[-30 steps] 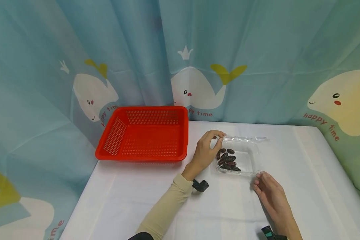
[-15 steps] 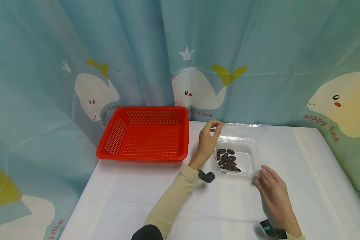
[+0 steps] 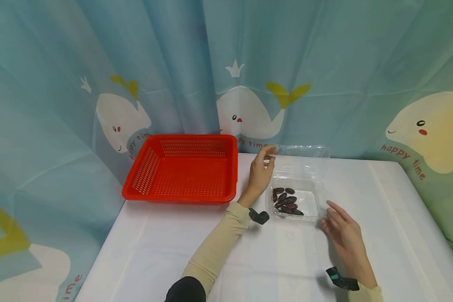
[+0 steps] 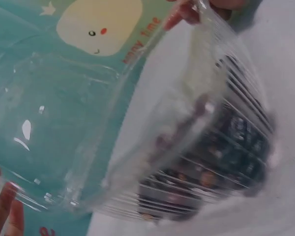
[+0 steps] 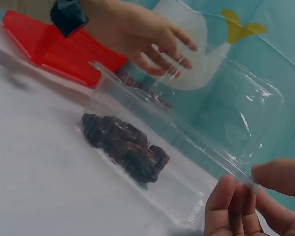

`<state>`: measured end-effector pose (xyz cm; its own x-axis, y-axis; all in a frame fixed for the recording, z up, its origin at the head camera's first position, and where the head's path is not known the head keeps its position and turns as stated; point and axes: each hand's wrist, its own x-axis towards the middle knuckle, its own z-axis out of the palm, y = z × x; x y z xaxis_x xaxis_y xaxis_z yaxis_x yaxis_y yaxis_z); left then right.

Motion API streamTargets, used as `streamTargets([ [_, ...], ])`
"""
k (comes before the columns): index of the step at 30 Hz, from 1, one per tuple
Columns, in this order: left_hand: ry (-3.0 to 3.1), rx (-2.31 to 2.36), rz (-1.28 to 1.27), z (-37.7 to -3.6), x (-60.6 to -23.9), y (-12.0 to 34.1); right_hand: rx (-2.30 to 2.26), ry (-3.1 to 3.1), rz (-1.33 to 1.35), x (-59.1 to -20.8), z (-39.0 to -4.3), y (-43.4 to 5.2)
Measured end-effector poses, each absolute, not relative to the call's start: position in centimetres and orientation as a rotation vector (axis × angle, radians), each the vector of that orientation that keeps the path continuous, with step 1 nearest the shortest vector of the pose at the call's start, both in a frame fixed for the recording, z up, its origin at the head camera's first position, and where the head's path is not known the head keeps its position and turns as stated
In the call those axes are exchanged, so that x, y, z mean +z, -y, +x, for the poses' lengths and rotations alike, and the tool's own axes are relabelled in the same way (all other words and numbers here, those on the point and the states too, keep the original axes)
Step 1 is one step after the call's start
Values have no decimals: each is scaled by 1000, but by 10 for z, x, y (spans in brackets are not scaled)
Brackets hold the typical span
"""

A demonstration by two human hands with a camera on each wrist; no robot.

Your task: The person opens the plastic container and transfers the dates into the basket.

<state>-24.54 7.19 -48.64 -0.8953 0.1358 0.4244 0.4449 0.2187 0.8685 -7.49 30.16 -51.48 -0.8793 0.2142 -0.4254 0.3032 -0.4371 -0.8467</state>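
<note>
A clear plastic clamshell box (image 3: 317,205) stands on the white table, with several dark dates (image 3: 287,202) in its base. Its lid (image 3: 302,161) is raised almost upright. My left hand (image 3: 262,167) pinches the lid's upper left corner. The left wrist view shows that lid (image 4: 64,123) close up, with my left hand (image 4: 2,211) at its edge and the dates (image 4: 226,147) blurred behind. My right hand (image 3: 339,224) lies relaxed by the box's front right corner. In the right wrist view my right hand (image 5: 246,206) sits right at that rim corner, beside the dates (image 5: 123,145).
A red perforated basket (image 3: 181,167) sits on the table's back left, just left of my left hand, with nothing in it. A whale-print curtain (image 3: 324,75) hangs close behind the table. The table's right edge runs near the curtain.
My left hand has lifted the lid from nearly flat over the box to almost upright. My right hand has drawn slightly back from the front corner.
</note>
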Motion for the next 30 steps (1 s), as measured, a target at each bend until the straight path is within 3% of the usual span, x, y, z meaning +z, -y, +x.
streamTargets([
  [17, 2203, -2087, -355, -248, -518, -72, -2628, -1583, 590, -528, -76, -308],
  [30, 2145, -2305, -60, -246, -529, -71, -2660, -1525, 548, -532, -73, -307],
])
